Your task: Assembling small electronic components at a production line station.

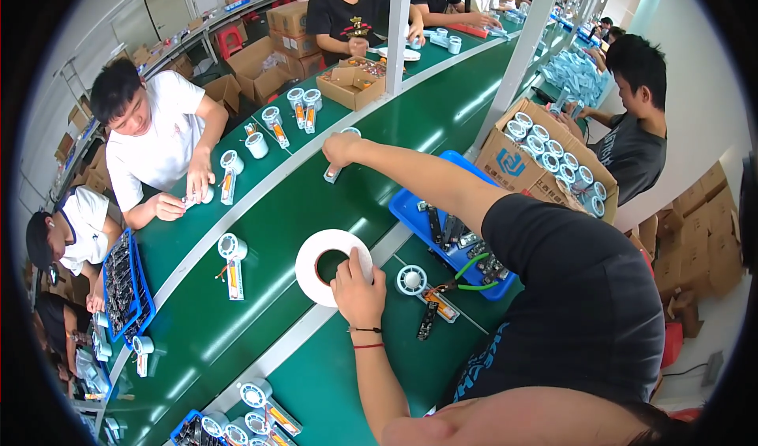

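My left hand (pixel 359 289) grips the near edge of a large white roll (pixel 309 260), maybe tape, with its fingers near the hole. The roll overlaps the metal rail beside the green belt. Across the belt, my right hand (pixel 340 150) is closed on a light-blue handheld fan unit (pixel 332 175); its round head shows only partly behind the hand. On my side of the bench lies an open fan unit (pixel 411 280) with an orange battery and wires. Close to it is a small black circuit part (pixel 427 320). Another open fan unit (pixel 232 247) rests on the belt.
A blue tray (pixel 401 207) of circuit parts sits under my right arm. Behind it stands a carton (pixel 493 158) of fan units. More fan units (pixel 254 393) lie at the lower edge. Co-workers sit across the belt, near another blue tray (pixel 147 308). A metal post (pixel 397 43) rises by the belt.
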Demonstrator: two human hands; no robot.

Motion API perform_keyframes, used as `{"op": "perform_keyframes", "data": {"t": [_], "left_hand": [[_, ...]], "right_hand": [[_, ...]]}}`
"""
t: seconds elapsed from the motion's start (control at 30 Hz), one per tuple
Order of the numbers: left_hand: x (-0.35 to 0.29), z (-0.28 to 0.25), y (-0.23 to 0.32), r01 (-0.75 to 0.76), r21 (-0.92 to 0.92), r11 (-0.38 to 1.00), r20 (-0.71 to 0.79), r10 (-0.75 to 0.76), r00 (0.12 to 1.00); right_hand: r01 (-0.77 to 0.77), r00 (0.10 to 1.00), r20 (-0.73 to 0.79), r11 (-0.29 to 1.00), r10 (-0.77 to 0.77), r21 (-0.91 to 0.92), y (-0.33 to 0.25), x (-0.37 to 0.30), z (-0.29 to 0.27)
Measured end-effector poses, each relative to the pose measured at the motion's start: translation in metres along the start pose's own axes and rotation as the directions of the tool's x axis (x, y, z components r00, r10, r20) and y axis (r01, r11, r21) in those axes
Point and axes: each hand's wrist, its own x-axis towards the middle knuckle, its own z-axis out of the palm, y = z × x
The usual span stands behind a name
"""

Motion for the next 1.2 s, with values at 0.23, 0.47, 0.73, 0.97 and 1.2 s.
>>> {"op": "perform_keyframes", "data": {"t": [0.23,0.47,0.73,0.97,1.2], "left_hand": [[0.001,-0.001,0.004,-0.051,0.058,0.997,-0.025,0.052,0.998],[-0.009,0.004,0.005,-0.101,-0.028,0.995,-0.121,0.097,0.988],[0.007,-0.02,0.022,-0.094,-0.101,0.99,0.203,0.113,0.973],[-0.007,-0.116,0.057,0.035,-0.202,0.979,0.173,0.0,0.985],[-0.038,-0.213,0.102,-0.726,-0.404,0.556,-0.902,-0.109,0.418]], "right_hand": [[-0.081,0.995,-0.054,0.997,0.08,-0.02,-0.023,-0.005,-0.003],[0.555,0.574,-0.781,0.818,-0.245,0.151,-0.029,-0.103,0.052],[0.528,0.789,-0.609,0.597,-0.083,0.604,-0.026,-0.264,0.04],[0.483,0.858,-0.483,0.595,-0.175,0.643,-0.038,-0.323,0.04],[0.589,0.742,-0.613,0.7,-0.271,0.404,-0.055,-0.36,0.024]]}}
